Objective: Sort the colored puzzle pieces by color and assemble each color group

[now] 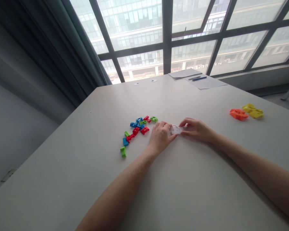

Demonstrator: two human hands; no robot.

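Note:
A small white plastic piece [175, 129] is held low at the table between my two hands; its exact kind is too small to make out. My left hand [161, 134] grips its left side, thumb in front and fingers behind. From the right, my right hand [194, 129] pinches the other side between thumb and fingertips. Just left of my left hand lie several loose plastic pieces, among them a red piece [144, 130], a blue piece [125, 141] and a green piece [123, 151].
Orange pieces [238, 114] and yellow pieces [252, 110] lie in a group at the right of the white table [86, 166]. Paper sheets [207, 82] with pens [199, 78] rest at the far edge, before the window. A dark curtain [69, 57] hangs at the left.

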